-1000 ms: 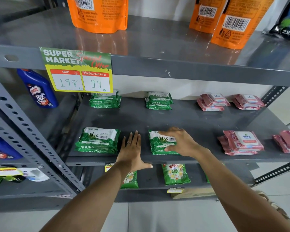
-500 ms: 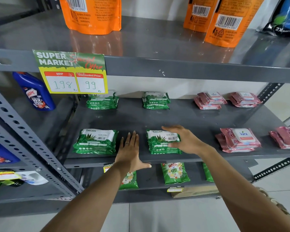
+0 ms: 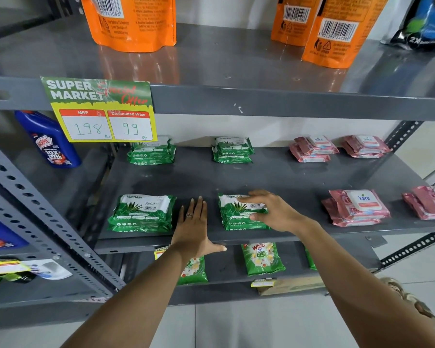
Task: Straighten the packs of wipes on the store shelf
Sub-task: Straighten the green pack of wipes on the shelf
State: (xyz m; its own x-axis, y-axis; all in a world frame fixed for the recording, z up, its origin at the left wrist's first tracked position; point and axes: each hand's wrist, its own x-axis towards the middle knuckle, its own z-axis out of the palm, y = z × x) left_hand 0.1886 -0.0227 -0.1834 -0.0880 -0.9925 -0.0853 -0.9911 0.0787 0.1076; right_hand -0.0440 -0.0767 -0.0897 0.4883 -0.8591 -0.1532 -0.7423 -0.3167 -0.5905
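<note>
Grey metal store shelf (image 3: 274, 172) against a pale wall, tiled floor below, left hand (image 3: 192, 228) flat with fingers spread beside a green wipes pack (image 3: 239, 214) near the front edge, right hand (image 3: 274, 212) fingers curled gripping that pack, pink wipes packs (image 3: 357, 207) farther right.

The green pack (image 3: 241, 212) under the right fingers (image 3: 251, 198) reads "ORIGAMI"; so does the pack (image 3: 142, 213) left of the left fingers (image 3: 196, 209), plus "ALOE VERA". Right, pink packs (image 3: 357, 205) read "kara". Above, a tag (image 3: 98, 109) reads "SUPER MARKET", "MRP 198", "Discounted Price 99".
</note>
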